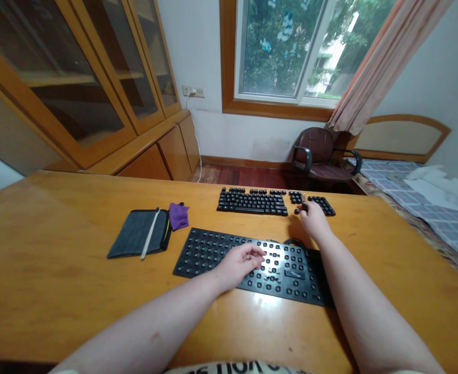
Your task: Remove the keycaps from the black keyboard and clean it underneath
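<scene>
A black keyboard base (213,254) with bare key switches lies across the desk in front of me. My left hand (240,266) rests over its middle, fingers loosely bent and somewhat apart, with no object visible in them. Beyond the base, black keycaps (252,201) are laid out in keyboard order. My right hand (313,217) reaches to the gap between the main block and the number pad keycaps (323,204). Its fingers are pinched around a small dark thing, too small to name. A loose keycap (297,211) is by the fingertips.
Left of the base lie a dark zip pouch (129,236) with a pale thin stick (149,235) on it, and a purple cloth (179,216). A black cable (296,242) curls behind the base. The wooden desk (57,280) ends before an office chair (317,153).
</scene>
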`<action>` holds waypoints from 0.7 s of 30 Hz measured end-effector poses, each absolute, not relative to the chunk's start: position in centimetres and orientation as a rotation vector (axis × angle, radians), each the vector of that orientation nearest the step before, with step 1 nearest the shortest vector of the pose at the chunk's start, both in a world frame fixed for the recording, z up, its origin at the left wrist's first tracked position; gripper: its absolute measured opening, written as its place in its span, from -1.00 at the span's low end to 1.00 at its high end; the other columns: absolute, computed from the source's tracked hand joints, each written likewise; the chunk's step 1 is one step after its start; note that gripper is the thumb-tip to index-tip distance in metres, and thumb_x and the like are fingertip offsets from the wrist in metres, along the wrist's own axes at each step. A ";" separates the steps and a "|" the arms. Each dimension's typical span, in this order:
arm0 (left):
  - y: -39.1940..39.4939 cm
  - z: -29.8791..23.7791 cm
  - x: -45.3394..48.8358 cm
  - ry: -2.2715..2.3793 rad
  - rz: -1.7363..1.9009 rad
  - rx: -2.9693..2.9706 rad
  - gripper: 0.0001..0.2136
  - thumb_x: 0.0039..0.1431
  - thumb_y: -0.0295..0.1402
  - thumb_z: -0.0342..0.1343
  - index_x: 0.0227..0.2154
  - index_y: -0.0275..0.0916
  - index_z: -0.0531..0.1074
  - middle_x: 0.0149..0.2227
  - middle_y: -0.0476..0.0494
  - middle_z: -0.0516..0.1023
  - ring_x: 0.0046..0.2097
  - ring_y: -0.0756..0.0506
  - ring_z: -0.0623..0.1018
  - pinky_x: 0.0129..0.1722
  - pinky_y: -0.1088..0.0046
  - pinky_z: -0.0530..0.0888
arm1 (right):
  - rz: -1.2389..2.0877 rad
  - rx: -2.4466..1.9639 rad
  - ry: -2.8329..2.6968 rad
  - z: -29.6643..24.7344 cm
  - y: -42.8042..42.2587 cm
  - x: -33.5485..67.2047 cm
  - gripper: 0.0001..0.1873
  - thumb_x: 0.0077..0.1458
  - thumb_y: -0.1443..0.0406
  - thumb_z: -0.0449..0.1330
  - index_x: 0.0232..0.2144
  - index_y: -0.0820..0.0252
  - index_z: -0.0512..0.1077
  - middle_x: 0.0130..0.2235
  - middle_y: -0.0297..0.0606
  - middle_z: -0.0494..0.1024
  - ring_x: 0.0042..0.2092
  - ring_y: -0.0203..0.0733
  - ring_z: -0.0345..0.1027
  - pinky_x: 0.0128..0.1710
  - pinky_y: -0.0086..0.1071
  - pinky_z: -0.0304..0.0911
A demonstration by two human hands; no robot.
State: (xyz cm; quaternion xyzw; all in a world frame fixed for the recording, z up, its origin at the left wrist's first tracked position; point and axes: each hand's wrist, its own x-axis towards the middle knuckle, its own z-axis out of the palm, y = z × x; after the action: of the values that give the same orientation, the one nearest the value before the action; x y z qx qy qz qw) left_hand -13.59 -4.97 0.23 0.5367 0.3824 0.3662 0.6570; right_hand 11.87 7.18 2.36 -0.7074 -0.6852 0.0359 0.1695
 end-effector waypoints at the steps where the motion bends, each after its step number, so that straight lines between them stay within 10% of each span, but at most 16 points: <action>1: -5.0 0.3 -13.6 0.868 0.826 1.215 -0.77 0.01 -0.25 0.19 -0.32 -0.29 0.42 -0.40 -0.07 0.46 -0.35 -0.01 0.45 -0.24 0.41 0.37 | 0.111 -2.015 -1.953 2.7 7.0 12.1 -0.69 0.09 0.43 -0.03 -0.21 0.36 0.46 -0.16 -0.03 0.51 -0.08 -0.12 0.33 -0.07 -0.42 0.14; 21: -4.9 0.4 -13.9 0.873 0.809 1.241 -0.79 0.06 -0.26 0.14 -0.29 -0.28 0.40 -0.45 -0.03 0.44 -0.30 -0.04 0.47 -0.18 0.37 0.38 | 0.232 -2.316 -1.889 2.1 6.6 11.0 -0.58 0.20 0.11 -0.08 -0.33 0.23 0.49 -0.35 -0.06 0.56 -0.27 -0.10 0.43 -0.35 -0.40 0.18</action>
State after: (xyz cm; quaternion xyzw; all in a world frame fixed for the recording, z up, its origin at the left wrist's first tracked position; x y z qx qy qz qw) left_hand -13.89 -4.94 0.42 0.5468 0.3848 0.3566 0.6525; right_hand 11.04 6.57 2.10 -0.7707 -0.6284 0.0772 0.0719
